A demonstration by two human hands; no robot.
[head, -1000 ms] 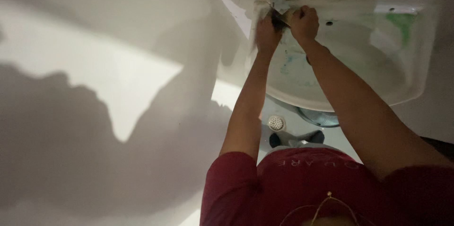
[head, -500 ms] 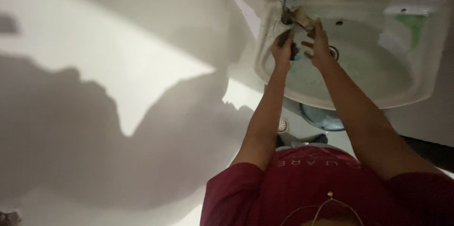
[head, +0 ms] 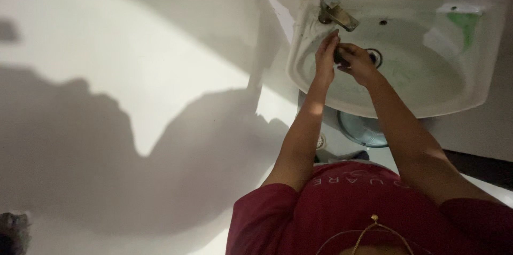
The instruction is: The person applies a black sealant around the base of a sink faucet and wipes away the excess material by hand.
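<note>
My left hand point(head: 326, 55) and my right hand point(head: 359, 64) meet inside a white wall-mounted sink point(head: 427, 106), just below a metal tap point(head: 334, 12). Between the two hands sits a small dark object point(head: 340, 56). The right hand cups it while the left palm presses against it. What the object is cannot be made out. The sink's drain point(head: 377, 57) lies right behind my right hand. My red-shirted chest fills the bottom of the view.
A green patch point(head: 466, 24) marks the sink's right ledge. Under the sink stands a bluish round basin point(head: 363, 131), with a small floor drain point(head: 320, 140) beside it. A pale wall with large shadows point(head: 133, 100) takes up the left side.
Both hands came away from the tap and dropped lower into the basin, staying together around the dark object. The view shifted so the sink sits lower in the frame.
</note>
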